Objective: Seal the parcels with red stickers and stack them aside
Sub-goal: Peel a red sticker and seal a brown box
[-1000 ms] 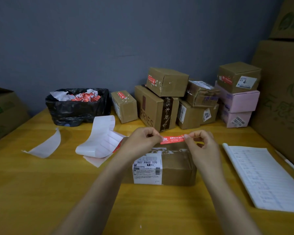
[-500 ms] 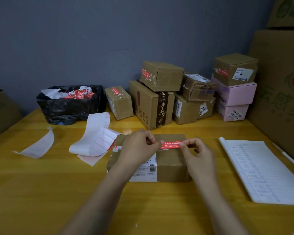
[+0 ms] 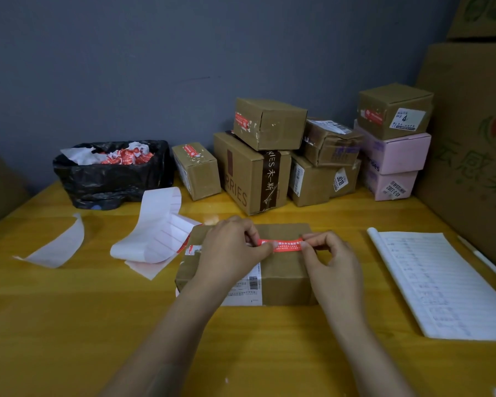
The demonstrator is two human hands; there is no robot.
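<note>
A brown rectangular cardboard parcel (image 3: pixel 284 270) lies flat on the yellow wooden desk (image 3: pixel 69 325), a white barcode label (image 3: pixel 246 285) folded over its top and near side. A red paper strip sticker with white print (image 3: pixel 287 245) stretches level across the parcel's top, each end in a fingertip grip of the left hand (image 3: pixel 232 247) and right hand (image 3: pixel 330 262). At the back stand stacked brown cardboard boxes (image 3: pixel 269 124), several bearing red stickers, and two pink boxes (image 3: pixel 395 151)
</note>
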